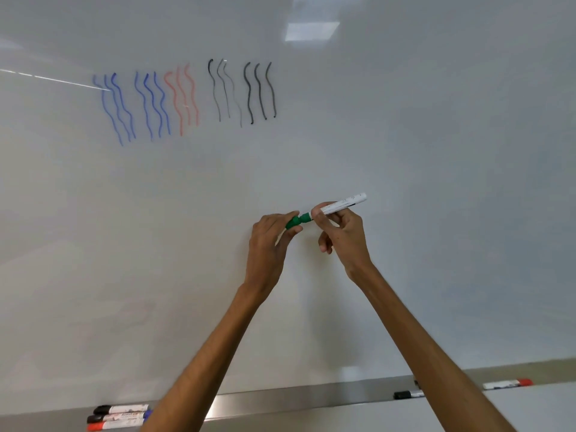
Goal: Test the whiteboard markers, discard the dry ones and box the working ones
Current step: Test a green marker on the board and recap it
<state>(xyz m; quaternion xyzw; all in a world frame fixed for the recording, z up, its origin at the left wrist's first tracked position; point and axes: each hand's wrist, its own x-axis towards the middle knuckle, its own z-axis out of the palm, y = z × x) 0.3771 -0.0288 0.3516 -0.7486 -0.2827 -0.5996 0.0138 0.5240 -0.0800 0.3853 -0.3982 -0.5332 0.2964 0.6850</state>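
Holding one marker (pixel 343 204) up in front of the whiteboard (pixel 436 151), well above the tray (pixel 280 397), and both hands are on it! The left hand (pixel 268 244) has its fingers (pixel 280 220) curled round the green cap (pixel 293 223), thumb tucked underneath, so the cap pokes out only a little on the right of the grip. The right hand (pixel 343 235) pinches the white barrel just beside the green collar. Its fingers (pixel 321 214) wrap over the top, and the lower fingers are loosely folded below. The long white end of the barrel juts up and to the right, clear of the hand. The marker lies tilted, with the cap end lower. A narrow green neck shows between the two grips; whether the cap is seated or pulled off, I cannot tell.

High above the tray, toward its left half, wavy test strokes run across the board: blue lines (pixel 137 104), then pale red lines (pixel 182 98), then black lines (pixel 243 92), some of them faint.

Down on the tray's left end lie three markers (pixel 115 418) side by side, two black-capped and one red-capped. On its right stretch, past the right forearm, a black marker (pixel 408 394) rests, with a red marker (pixel 506 384) further right.
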